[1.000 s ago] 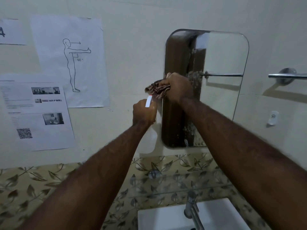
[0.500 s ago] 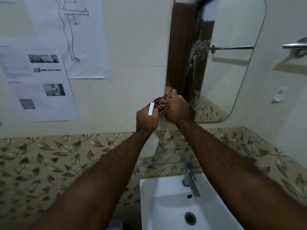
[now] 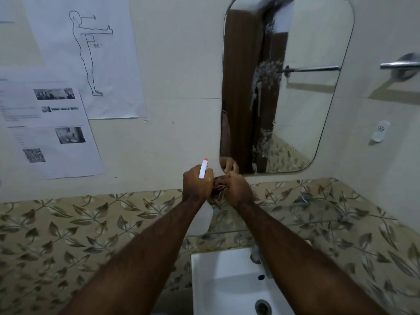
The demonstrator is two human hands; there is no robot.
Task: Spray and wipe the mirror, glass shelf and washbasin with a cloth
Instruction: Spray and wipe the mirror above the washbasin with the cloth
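Dark crumpled cloth (image 3: 218,188) bunched in right hand (image 3: 238,189)'s grip below the droplet-streaked mirror (image 3: 302,105); left hand (image 3: 196,186) clasps spray bottle (image 3: 203,214).

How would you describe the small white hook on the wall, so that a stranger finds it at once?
Start at the mirror and go right, past its lower edge. Below the metal towel bar a small white hook sticks to the plain wall. Unlike the bar, it is plastic, with a round mark on it.

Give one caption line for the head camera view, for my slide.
Left hand holds spray bottle, right hand holds cloth below foam-streaked mirror.
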